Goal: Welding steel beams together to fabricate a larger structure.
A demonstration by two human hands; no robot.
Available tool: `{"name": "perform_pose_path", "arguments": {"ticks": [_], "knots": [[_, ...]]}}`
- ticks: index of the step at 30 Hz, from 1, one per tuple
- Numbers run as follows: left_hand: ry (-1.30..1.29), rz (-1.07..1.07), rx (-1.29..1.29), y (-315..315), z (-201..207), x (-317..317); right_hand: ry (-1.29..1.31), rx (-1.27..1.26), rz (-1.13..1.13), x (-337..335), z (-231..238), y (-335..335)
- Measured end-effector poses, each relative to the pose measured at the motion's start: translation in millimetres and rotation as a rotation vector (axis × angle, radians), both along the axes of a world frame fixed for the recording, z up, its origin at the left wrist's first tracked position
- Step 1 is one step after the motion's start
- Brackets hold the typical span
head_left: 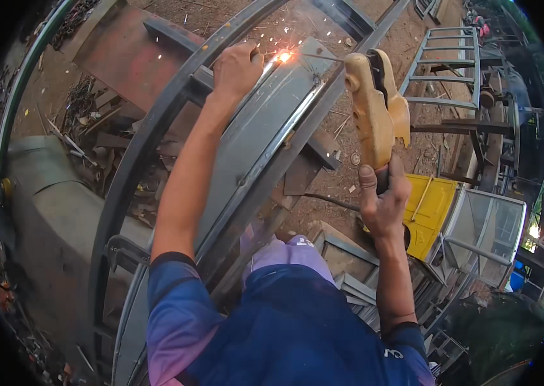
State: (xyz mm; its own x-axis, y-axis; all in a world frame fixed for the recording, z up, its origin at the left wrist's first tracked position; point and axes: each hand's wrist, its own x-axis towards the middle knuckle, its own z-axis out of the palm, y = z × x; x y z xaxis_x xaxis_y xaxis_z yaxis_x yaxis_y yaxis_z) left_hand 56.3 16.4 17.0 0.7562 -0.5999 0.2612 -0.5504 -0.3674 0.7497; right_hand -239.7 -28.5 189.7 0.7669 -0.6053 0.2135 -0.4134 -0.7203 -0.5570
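Note:
My right hand [386, 199] is closed around the handle of a yellow welding electrode holder [371, 112]. A thin welding rod [320, 56] sticks out from its jaws to the left. At the rod's tip a bright arc [284, 56] glows on the far end of a grey metal panel [265, 122], and sparks fly about it. Close to the left of the arc, my left hand [238, 69] is closed beside the curved dark steel frame [156, 122]; what its fingers hold is hidden. Dark steel bars border the panel.
A clamp [127, 251] grips the frame near my left elbow. Rusty sheet metal [133, 58] and scrap lie on the dirt ground at left. A ladder-like steel frame [445, 71], a yellow metal box [425, 215] and a glazed metal frame [487, 225] stand at right.

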Motion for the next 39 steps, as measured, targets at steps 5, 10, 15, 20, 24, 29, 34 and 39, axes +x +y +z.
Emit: {"name": "perform_pose_path", "arguments": {"ticks": [5, 10, 15, 20, 24, 29, 34, 39], "knots": [[-0.015, 0.002, -0.007, 3, 4, -6, 0.029, 0.07, -0.011, 1, -2, 2], [0.001, -0.011, 0.0, 7, 10, -8, 0.074, 0.082, -0.023, 5, -2, 4], [0.038, 0.015, 0.034, 19, 21, -8, 0.085, 0.047, -0.005, 6, -4, 3], [0.198, 0.089, -0.013, 36, 42, -12, 0.117, 0.04, -0.008, 9, -7, 3], [0.223, 0.152, -0.172, 54, 45, -21, 0.088, -0.002, 0.008, 8, -11, 2], [0.559, 0.265, -0.406, 94, 49, -53, -0.02, -0.011, 0.022, -5, -15, -1], [0.61, 0.286, -0.418, 132, 27, -73, -0.048, 0.045, -0.074, -21, -1, 0], [0.646, 0.309, -0.339, 150, 55, -90, -0.183, 0.258, -0.171, -55, 0, -6]]}}
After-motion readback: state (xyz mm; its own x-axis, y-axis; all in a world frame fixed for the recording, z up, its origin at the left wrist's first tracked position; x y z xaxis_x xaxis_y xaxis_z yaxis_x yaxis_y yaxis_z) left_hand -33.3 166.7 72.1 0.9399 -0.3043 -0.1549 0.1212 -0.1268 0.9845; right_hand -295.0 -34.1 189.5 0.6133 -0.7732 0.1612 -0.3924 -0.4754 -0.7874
